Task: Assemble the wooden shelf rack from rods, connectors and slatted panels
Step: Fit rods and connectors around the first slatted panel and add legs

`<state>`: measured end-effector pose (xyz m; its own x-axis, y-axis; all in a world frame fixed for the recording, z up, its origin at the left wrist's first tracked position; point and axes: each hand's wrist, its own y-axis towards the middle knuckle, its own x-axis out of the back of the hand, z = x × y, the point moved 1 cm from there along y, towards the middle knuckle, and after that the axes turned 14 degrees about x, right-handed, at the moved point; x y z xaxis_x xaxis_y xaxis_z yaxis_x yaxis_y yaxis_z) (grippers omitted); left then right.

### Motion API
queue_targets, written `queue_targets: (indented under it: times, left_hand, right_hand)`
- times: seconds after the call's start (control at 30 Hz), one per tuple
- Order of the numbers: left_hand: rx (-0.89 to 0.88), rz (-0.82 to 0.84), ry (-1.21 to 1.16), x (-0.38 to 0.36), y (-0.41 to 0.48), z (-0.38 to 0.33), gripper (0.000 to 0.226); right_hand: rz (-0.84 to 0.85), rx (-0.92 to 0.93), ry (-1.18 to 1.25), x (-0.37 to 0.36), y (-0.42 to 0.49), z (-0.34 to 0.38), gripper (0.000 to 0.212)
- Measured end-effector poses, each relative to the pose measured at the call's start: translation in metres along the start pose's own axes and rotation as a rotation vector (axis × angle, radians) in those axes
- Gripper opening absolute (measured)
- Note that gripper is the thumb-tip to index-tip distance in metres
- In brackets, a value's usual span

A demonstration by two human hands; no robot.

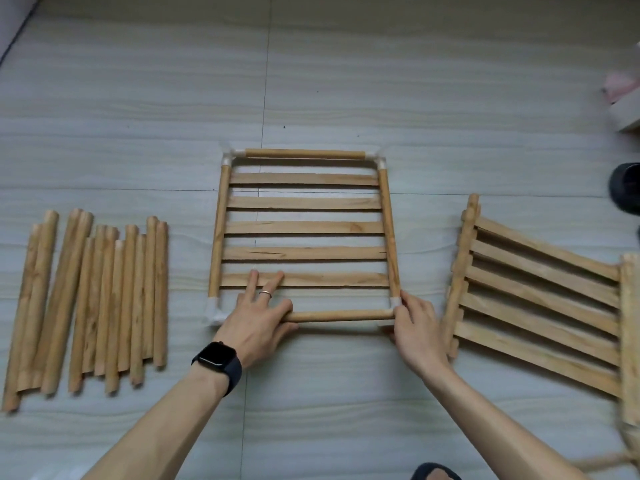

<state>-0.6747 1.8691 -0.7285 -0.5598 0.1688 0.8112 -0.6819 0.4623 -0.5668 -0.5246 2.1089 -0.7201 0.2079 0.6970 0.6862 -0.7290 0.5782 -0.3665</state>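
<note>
A slatted panel (304,226) lies flat on the floor in the middle, framed by rods with white connectors at its corners. My left hand (258,317) grips the near rod (341,315) at its left end, two fingers stretched onto the nearest slat. My right hand (417,323) pinches the near right connector (395,301) where that rod meets it. The near left connector (214,311) lies just left of my left hand. A far rod (304,154) joins the two far connectors.
Several loose rods (93,299) lie in a row on the left. A stack of slatted panels (540,299) sits tilted on the right. A dark shoe (625,188) and a pink object (620,88) lie at the right edge. Floor tiles run all round.
</note>
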Motion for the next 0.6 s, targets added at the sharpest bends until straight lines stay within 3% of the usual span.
queue_targets:
  times: [0.1,0.2,0.33,0.4,0.53,0.6]
  left_hand:
    - [0.007,0.022,-0.027,0.007,0.002,0.005,0.039]
    - [0.009,0.030,-0.013,0.011,0.003,0.008,0.039]
    - [-0.002,0.012,-0.057,0.014,0.011,0.010,0.036]
    - [-0.003,-0.010,-0.117,0.018,0.020,0.006,0.033]
    - [0.023,-0.030,-0.141,0.025,0.035,-0.007,0.030]
    - [0.047,-0.012,-0.136,0.027,0.040,-0.014,0.030]
  right_hand:
    - [-0.082,-0.179,0.394,-0.007,0.000,0.000,0.042]
    - [-0.073,-0.435,0.786,-0.006,0.008,0.002,0.016]
    - [-0.061,-0.578,1.022,0.003,0.022,0.005,0.010]
    - [-0.098,-0.586,1.058,0.006,0.032,0.008,0.017]
    - [-0.192,-0.345,0.560,0.011,0.055,0.014,0.025]
    - [-0.252,-0.349,0.569,0.011,0.064,0.019,0.018]
